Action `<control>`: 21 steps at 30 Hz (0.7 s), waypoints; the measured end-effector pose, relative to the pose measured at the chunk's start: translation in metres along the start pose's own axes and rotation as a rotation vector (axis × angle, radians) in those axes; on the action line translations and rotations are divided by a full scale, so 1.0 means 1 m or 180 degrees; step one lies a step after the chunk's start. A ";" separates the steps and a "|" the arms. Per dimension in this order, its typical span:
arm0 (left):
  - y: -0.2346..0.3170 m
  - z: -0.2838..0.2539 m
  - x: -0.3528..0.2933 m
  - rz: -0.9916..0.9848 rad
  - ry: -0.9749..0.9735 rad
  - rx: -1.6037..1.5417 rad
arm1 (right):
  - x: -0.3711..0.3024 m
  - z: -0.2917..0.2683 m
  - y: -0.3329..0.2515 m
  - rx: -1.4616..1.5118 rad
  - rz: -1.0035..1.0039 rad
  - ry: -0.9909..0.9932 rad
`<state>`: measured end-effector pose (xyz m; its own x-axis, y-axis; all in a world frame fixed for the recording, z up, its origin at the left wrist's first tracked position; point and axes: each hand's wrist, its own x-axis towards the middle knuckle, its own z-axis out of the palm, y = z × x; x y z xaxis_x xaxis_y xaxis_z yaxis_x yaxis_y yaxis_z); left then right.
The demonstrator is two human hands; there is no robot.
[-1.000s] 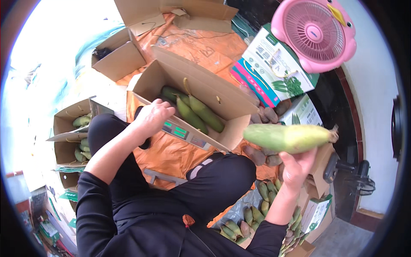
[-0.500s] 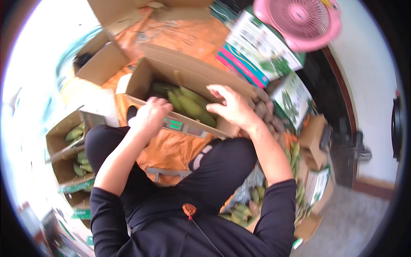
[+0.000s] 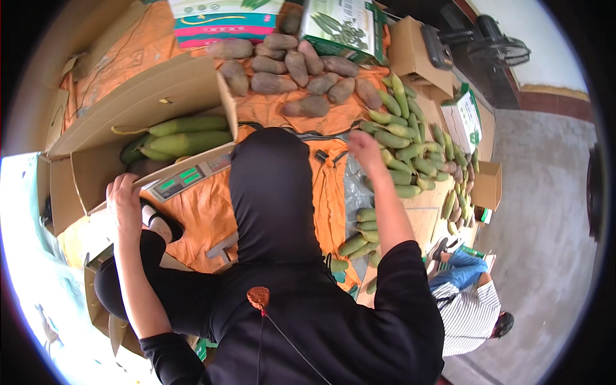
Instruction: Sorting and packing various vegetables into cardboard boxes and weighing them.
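Note:
My left hand (image 3: 124,200) is at the near left edge of an open cardboard box (image 3: 192,70), its fingers bent over the rim. Inside the box lie several long green vegetables (image 3: 186,142), radish-like in shape. The box rests by a scale whose panel (image 3: 186,178) has lit green displays. Out to the right, my right hand (image 3: 366,154) is beside a heap of green radish-like vegetables (image 3: 401,131); its fingers look bent and blurred, and I cannot make out anything in them.
Reddish-brown tubers (image 3: 295,67) lie on the orange sheet (image 3: 199,218) beyond my knee. Printed cartons (image 3: 340,29) stand at the back. A black fan (image 3: 497,48) is at the far right. Another person in a striped top (image 3: 468,314) is low at the right.
My view has swung to the right. My right hand has moved from over the box to the green heap, while my left hand stays by the box edge.

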<state>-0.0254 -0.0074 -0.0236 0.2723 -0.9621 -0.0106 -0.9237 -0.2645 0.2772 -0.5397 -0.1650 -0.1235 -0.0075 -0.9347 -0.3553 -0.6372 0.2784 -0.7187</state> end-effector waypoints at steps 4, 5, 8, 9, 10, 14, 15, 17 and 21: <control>-0.007 0.008 -0.002 0.0182 0.0130 -0.0100 | -0.060 0.025 0.133 -0.0617 0.0944 -0.0229; -0.008 0.011 -0.002 0.0227 0.0149 -0.0111 | -0.079 0.033 0.161 -0.0833 0.1110 -0.0286; -0.017 0.008 -0.006 0.0292 0.0059 -0.0006 | -0.132 0.072 0.195 -0.0115 0.1964 -0.0795; -0.020 0.005 -0.008 0.0263 0.0059 0.0056 | -0.144 0.083 0.196 0.0055 0.2124 -0.0994; -0.024 0.006 -0.009 0.0290 0.0031 0.0110 | -0.155 0.089 0.194 0.0117 0.2323 -0.1061; -0.028 0.013 -0.005 0.0388 0.0052 0.0138 | -0.172 0.079 0.231 0.0242 0.2895 -0.0945; -0.024 0.020 -0.002 0.0438 0.0017 0.0094 | -0.176 0.067 0.259 0.0209 0.3116 -0.0811; -0.019 0.030 0.000 0.0436 0.0004 0.0001 | -0.179 0.041 0.292 0.0375 0.3430 -0.0300; -0.034 0.010 -0.008 0.0307 0.0033 0.0263 | -0.159 0.040 0.269 0.1354 0.3725 0.1001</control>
<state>0.0009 0.0084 -0.0421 0.1834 -0.9828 0.0224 -0.9647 -0.1756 0.1963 -0.6790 0.0671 -0.2849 -0.6110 -0.0822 -0.7873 0.1668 0.9589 -0.2296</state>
